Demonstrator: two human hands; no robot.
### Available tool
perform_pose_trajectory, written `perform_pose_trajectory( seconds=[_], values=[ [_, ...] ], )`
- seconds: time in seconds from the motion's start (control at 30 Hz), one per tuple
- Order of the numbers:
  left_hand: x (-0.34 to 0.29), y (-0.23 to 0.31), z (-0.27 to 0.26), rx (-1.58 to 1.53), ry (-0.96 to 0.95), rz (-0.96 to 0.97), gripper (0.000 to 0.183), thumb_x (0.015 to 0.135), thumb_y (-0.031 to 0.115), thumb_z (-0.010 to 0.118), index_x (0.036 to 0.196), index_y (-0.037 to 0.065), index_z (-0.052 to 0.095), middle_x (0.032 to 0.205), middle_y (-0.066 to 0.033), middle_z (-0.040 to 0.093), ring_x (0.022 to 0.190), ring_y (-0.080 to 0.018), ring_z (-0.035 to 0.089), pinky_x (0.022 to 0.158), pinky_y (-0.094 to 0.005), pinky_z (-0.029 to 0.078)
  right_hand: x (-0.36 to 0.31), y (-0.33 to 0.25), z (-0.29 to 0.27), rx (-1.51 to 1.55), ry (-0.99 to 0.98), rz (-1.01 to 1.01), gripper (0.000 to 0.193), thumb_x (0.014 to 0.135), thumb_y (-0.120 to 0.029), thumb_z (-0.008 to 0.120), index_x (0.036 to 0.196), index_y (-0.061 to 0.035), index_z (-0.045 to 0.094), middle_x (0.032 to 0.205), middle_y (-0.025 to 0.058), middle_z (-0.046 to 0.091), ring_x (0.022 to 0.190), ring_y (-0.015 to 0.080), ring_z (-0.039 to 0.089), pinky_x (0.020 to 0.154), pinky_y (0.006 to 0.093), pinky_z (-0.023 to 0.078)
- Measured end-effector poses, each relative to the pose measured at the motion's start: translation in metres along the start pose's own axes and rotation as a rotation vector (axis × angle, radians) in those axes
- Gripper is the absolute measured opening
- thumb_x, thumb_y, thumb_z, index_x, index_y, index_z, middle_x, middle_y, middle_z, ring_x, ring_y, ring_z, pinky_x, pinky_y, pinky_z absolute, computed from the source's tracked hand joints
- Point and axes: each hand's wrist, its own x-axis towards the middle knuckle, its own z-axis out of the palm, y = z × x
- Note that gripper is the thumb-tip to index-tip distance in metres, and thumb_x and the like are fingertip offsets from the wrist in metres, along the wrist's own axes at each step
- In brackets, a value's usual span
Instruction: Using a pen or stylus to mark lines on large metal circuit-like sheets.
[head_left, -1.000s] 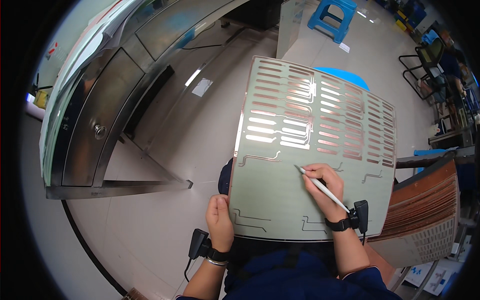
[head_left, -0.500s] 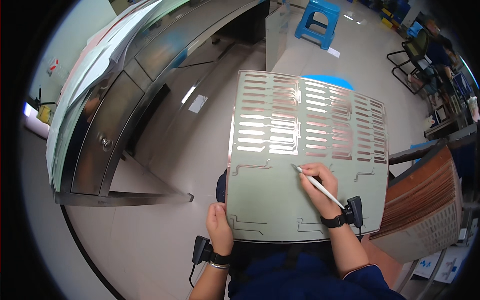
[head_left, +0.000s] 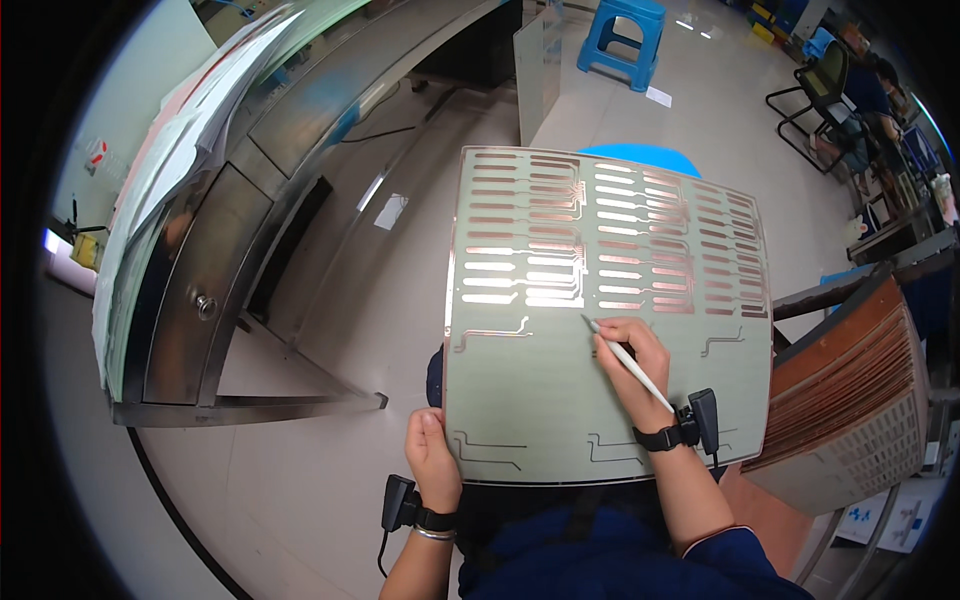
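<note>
A large pale-green circuit board panel [head_left: 540, 390] with rows of shiny copper strips and thin bent traces lies tilted across my lap. My left hand [head_left: 432, 455] grips its lower left edge, thumb on top and fingers hidden underneath. A slim white pen-shaped tool [head_left: 640, 375] with a dark pointed tip is pinched in my right hand [head_left: 640, 360]. Its tip is at the panel's surface, just below the lowest copper strips near the middle; whether it touches, I cannot tell. Each wrist wears a black strap with a small black device.
A stack of similar panels [head_left: 850, 400] stands at the right on a metal frame. At the left is a metal desk [head_left: 200, 290] topped with papers [head_left: 190, 130]. A blue stool [head_left: 625, 40] stands at the back; a person [head_left: 870, 95] sits near a chair at far right.
The whole scene has shifted slightly left in the view. My right hand and the tool tip have moved a little up the panel, toward the copper strips. My left hand keeps its grip.
</note>
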Motion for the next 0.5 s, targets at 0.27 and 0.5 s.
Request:
perform_pose_trajectory(
  seconds=[0.27, 0.5],
  values=[
    [-0.001, -0.0028, -0.002, 0.014, 0.01, 0.019, 0.032, 0.105, 0.026, 0.04, 0.087, 0.003, 0.053, 0.078, 0.0023, 0.049, 0.073, -0.0061, 0.043, 0.068, -0.0229, 0.04, -0.0022, 0.0022, -0.0041, 0.049, -0.059, -0.006, 0.01, 0.078, 0.003, 0.069, 0.086, -0.0001, 0.063, 0.091, 0.0108, 0.069, 0.075, 0.018, 0.066, 0.064, 0.0276, 0.052],
    [0.0004, -0.0025, -0.003, 0.006, 0.014, -0.001, 0.032, 0.105, 0.027, 0.04, 0.087, 0.003, 0.053, 0.077, 0.0022, 0.05, 0.073, -0.0061, 0.043, 0.068, -0.0226, 0.04, 0.0005, -0.0035, -0.0064, 0.006, -0.083, -0.06, 0.009, 0.077, 0.003, 0.069, 0.083, 0.0001, 0.062, 0.09, 0.0109, 0.069, 0.075, 0.0194, 0.066, 0.064, 0.0276, 0.052]
  ],
)
